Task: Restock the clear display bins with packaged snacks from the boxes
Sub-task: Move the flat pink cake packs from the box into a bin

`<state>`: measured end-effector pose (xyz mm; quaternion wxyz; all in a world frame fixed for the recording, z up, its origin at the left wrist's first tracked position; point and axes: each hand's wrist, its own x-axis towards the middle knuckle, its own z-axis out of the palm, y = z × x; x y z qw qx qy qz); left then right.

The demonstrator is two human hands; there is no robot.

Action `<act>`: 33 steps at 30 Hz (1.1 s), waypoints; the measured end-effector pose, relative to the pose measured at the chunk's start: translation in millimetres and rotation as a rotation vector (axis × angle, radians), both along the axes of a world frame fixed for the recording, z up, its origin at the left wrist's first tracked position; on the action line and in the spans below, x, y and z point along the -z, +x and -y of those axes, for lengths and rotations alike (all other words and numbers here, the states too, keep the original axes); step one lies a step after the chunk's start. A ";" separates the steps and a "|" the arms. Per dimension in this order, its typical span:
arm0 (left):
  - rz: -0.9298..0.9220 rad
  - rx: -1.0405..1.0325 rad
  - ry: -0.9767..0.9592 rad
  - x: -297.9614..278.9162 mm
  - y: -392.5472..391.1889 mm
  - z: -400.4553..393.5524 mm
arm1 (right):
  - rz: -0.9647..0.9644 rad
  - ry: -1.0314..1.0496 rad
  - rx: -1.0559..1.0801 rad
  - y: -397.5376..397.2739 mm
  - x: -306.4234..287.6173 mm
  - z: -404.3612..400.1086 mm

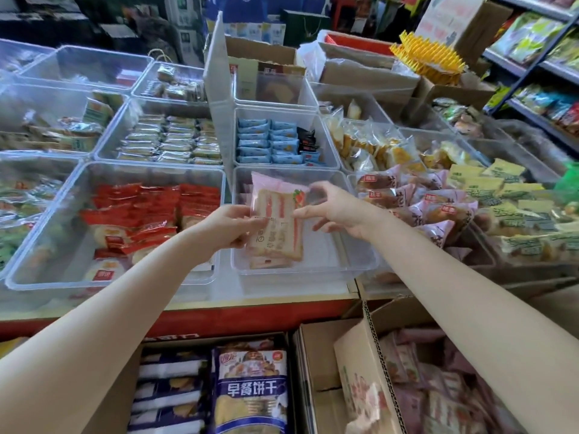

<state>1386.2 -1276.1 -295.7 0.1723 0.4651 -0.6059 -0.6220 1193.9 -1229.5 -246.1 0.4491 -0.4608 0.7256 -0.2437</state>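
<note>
Okay, from my feed, left to right. Far left of the surface (219, 311): clear bins with green and tan packs, blurred. Next, near the front edge, a big clear bin (40, 270) holds red-wrapped snacks (150, 211) piled toward its back and right side. Behind it, a bin of small tan bars (169, 139) in neat rows.

Left hand (233, 225) is over the gap between the red bin and the centre bin. Its fingers (255, 222) are curled and clamped on the left edge of a pink sandwich-bread pack (275, 214), thumb on top. The pack is upright-ish, held just above the front centre bin (360, 264), with more of the same pink packs (269, 261) lying flat in that bin beneath it. Right hand (338, 211) pinches the pack's right edge, thumb and forefinger on it, other fingers loosely curled.

Behind the centre bin: a bin of blue packets (266, 140), plus a tall clear divider standing on end.

Right of centre: bins of yellowish bread packs (369, 145), pink-purple bun packs (416, 195), then pale yellow-green packs (507, 195) toward the right edge.

Below the front edge: an open box with dark blue biscuit bags (250, 389) on the left, and a cardboard box (354, 371) of pink packs on the right, under my right forearm.
</note>
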 end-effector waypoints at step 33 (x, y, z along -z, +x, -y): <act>0.509 0.183 -0.535 41.8 -22.8 18.5 | -0.505 0.010 -0.424 17.8 134.9 29.8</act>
